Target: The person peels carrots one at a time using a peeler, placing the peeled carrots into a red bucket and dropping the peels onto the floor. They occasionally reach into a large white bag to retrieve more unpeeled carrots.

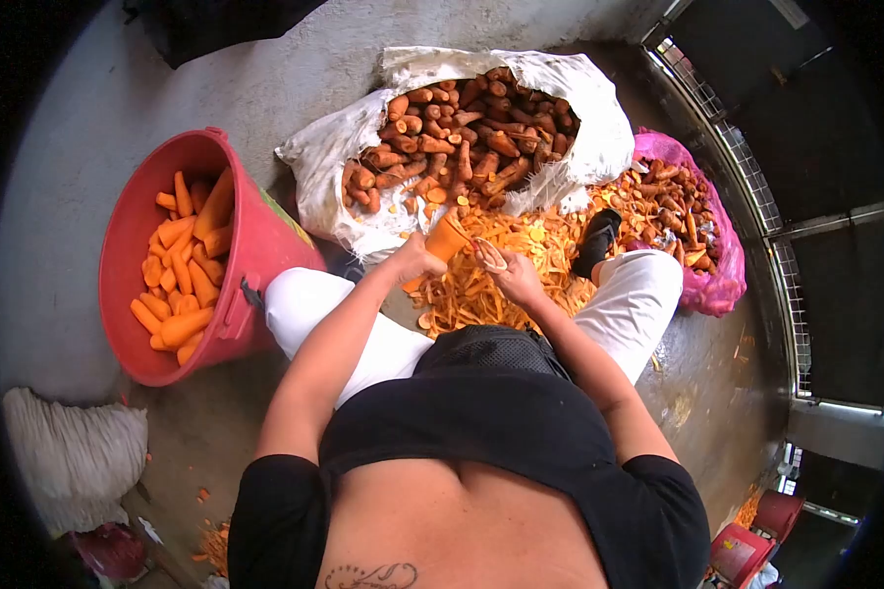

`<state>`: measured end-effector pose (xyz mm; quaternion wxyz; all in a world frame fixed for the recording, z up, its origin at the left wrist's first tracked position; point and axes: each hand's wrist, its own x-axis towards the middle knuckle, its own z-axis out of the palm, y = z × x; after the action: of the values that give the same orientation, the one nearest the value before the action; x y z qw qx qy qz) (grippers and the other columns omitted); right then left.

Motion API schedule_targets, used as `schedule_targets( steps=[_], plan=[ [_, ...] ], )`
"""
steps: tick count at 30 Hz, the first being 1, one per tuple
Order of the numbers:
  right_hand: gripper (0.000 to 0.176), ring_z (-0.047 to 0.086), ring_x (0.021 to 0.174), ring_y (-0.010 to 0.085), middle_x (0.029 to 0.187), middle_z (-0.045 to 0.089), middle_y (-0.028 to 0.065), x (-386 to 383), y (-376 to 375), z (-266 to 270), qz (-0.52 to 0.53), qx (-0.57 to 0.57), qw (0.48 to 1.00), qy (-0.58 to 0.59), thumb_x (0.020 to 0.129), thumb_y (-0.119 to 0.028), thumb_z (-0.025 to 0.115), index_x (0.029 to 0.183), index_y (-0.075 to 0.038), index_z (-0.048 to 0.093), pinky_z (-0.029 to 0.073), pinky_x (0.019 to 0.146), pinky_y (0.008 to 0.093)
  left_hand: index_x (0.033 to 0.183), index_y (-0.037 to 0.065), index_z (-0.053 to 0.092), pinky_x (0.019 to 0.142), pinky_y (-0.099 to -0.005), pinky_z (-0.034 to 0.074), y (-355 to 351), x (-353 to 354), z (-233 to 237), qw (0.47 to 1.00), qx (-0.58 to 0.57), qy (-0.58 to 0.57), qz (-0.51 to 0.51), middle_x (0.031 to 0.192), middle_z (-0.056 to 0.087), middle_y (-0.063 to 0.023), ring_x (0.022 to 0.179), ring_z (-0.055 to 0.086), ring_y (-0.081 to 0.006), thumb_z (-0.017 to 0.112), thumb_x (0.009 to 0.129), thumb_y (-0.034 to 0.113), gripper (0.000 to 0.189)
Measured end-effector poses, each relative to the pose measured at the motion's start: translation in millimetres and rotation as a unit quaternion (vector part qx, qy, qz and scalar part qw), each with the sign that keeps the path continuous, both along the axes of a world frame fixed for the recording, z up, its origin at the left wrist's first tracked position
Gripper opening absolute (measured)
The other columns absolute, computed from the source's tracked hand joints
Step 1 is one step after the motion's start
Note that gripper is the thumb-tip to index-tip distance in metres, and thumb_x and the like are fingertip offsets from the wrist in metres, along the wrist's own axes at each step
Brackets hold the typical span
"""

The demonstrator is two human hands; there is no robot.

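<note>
Head view: one carrot (446, 239), orange, peeled-looking, held above a heap of peelings (481, 299); lower end hidden in the left hand (417, 260), fingers clenched round it. One small pale tool (489, 257), type hard to make out, gripped by the fingers of the right hand (518, 282), just beside the carrot. One white sack (604, 113), torn open, unpeeled carrots inside. One red bucket (283, 245), orange carrots within, side patch partly hidden. One tattoo (368, 575), cut off below, its marks illegible.
</note>
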<state>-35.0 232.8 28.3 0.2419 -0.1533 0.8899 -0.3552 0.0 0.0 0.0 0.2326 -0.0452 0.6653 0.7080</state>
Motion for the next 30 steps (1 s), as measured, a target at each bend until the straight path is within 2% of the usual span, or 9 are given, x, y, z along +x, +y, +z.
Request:
schedule_targets(
  steps=[5, 11, 14, 17, 18, 22, 24, 27, 30],
  plan=[
    [0.042, 0.062, 0.072, 0.0163, 0.083, 0.068, 0.0107, 4, 14, -8, 0.012, -0.039, 0.999, 0.021, 0.089, -0.042, 0.057, 0.114, -0.010, 0.065, 0.048, 0.068, 0.0312, 0.083, -0.002, 0.055, 0.039, -0.0277, 0.041, 5, 7, 5, 0.995, 0.058, -0.077, -0.021, 0.058, 0.055, -0.0078, 0.042, 0.051, -0.0143, 0.059, 0.060, 0.000, 0.023],
    [0.042, 0.063, 0.074, 0.0158, 0.087, 0.069, 0.0114, -4, 3, 7, 0.034, 0.012, 0.999, -0.016, 0.088, -0.042, 0.058, 0.115, -0.010, 0.064, 0.048, 0.069, 0.0296, 0.097, 0.001, 0.055, 0.041, -0.0270, 0.039, -5, 9, 23, 0.960, 0.182, -0.157, -0.141, 0.070, 0.056, -0.0051, 0.048, 0.050, -0.0130, 0.061, 0.056, -0.001, 0.041],
    [0.048, 0.063, 0.074, 0.0175, 0.087, 0.070, 0.0115, -4, 7, -24, 0.039, 0.046, 0.997, 0.056, 0.087, -0.046, 0.057, 0.114, -0.007, 0.064, 0.049, 0.068, 0.0316, 0.099, 0.001, 0.055, 0.044, -0.0264, 0.042, 23, 27, 27, 0.936, 0.246, -0.149, -0.203, 0.073, 0.055, -0.0040, 0.054, 0.052, -0.0140, 0.068, 0.055, -0.001, 0.046],
    [0.056, 0.063, 0.068, 0.0288, 0.078, 0.065, 0.0179, -32, 22, -91, -0.130, -0.091, 0.986, 0.047, 0.087, -0.056, 0.048, 0.100, -0.006, 0.066, 0.049, 0.068, 0.0398, 0.096, 0.002, 0.055, 0.049, -0.0258, 0.043, 8, 14, 20, 0.947, 0.228, -0.109, -0.198, 0.073, 0.056, -0.0029, 0.058, 0.053, -0.0126, 0.071, 0.056, 0.004, 0.043],
    [0.052, 0.059, 0.061, 0.0217, 0.075, 0.063, 0.0138, -33, 24, -40, -0.178, 0.013, 0.981, -0.070, 0.088, -0.054, 0.048, 0.100, -0.007, 0.067, 0.048, 0.061, 0.0353, 0.095, 0.003, 0.055, 0.053, -0.0258, 0.044, 3, 12, 30, 0.958, 0.215, -0.083, -0.168, 0.074, 0.056, -0.0024, 0.061, 0.054, -0.0121, 0.072, 0.056, 0.006, 0.042],
    [0.040, 0.045, 0.044, 0.0082, 0.058, 0.047, 0.0025, -34, 46, -34, -0.291, -0.201, 0.912, -0.208, 0.093, -0.041, 0.050, 0.113, -0.007, 0.060, 0.032, 0.040, 0.0244, 0.092, 0.006, 0.058, 0.069, -0.0269, 0.046, -5, 0, 38, 0.989, 0.086, 0.116, -0.044, 0.077, 0.057, 0.0002, 0.072, 0.056, -0.0115, 0.078, 0.062, 0.011, 0.037],
    [0.040, 0.043, 0.044, 0.0071, 0.056, 0.046, 0.0005, -21, 29, 1, -0.261, -0.187, 0.940, -0.118, 0.093, -0.042, 0.052, 0.104, -0.006, 0.062, 0.031, 0.040, 0.0238, 0.096, 0.006, 0.057, 0.075, -0.0298, 0.048, 2, -1, 31, 0.978, -0.009, 0.199, 0.066, 0.082, 0.061, -0.0031, 0.079, 0.060, -0.0166, 0.079, 0.067, 0.013, 0.038],
    [0.040, 0.040, 0.045, 0.0046, 0.053, 0.042, -0.0040, -19, 20, -13, -0.187, -0.203, 0.961, -0.003, 0.091, -0.044, 0.057, 0.085, -0.005, 0.063, 0.031, 0.042, 0.0230, 0.110, 0.007, 0.052, 0.087, -0.0371, 0.047, 5, -4, 31, 0.909, -0.283, 0.276, 0.135, 0.098, 0.061, -0.0090, 0.098, 0.058, -0.0294, 0.081, 0.062, 0.015, 0.057],
    [0.036, 0.039, 0.046, 0.0035, 0.054, 0.041, -0.0057, -12, 6, -1, -0.136, -0.192, 0.970, 0.056, 0.092, -0.040, 0.058, 0.080, -0.006, 0.061, 0.030, 0.042, 0.0228, 0.119, 0.012, 0.048, 0.086, -0.0414, 0.047, 4, -8, 30, 0.840, -0.424, 0.320, 0.113, 0.107, 0.056, -0.0123, 0.099, 0.057, -0.0348, 0.077, 0.064, 0.017, 0.063]
  ],
)
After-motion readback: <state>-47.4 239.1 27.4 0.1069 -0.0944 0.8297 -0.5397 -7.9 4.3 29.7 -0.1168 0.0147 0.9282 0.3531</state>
